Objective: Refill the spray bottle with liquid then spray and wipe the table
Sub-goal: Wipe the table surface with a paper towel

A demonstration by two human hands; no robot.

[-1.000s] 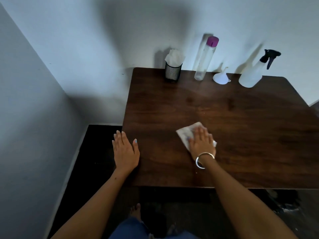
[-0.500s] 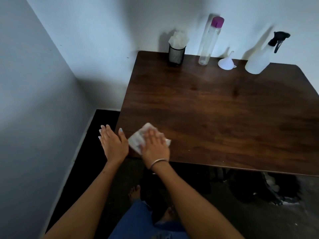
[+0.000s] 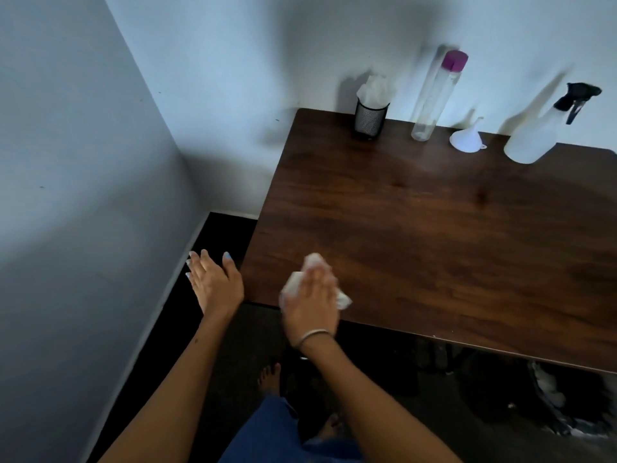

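- Pale walls meet in a corner on my left, and a dark wooden table (image 3: 434, 228) stands against the far wall, its near left corner close to both hands.
- My right hand (image 3: 312, 302) lies palm down on a white cloth (image 3: 295, 285) near that corner, just inside the near edge.
- Its fingers are flat and pressed on the cloth rather than curled round it; the hand is blurred, so I think the cloth is pinned under the palm, not pinched.
- Crumpled cloth pokes out beyond the fingertips and on both sides of the hand.
- I see a thin metal bangle (image 3: 312, 337) around the right wrist.
- My left hand (image 3: 215, 282) is off the table, just beside its left edge, over the dark floor, spread wide and holding nothing; its nails are light blue.
- A spray bottle (image 3: 534, 138) with a black trigger head stands at the back right, against the wall, well apart from both hands.
- Left of it a white funnel (image 3: 465, 138) rests mouth down with its spout pointing up.
- Further left stands a tall clear bottle (image 3: 430, 105) with a purple cap.
- A black mesh cup (image 3: 369, 120) stuffed with white tissue sits near the back left corner.
- Below the table edge I see blue clothing and a bare foot (image 3: 268, 379).
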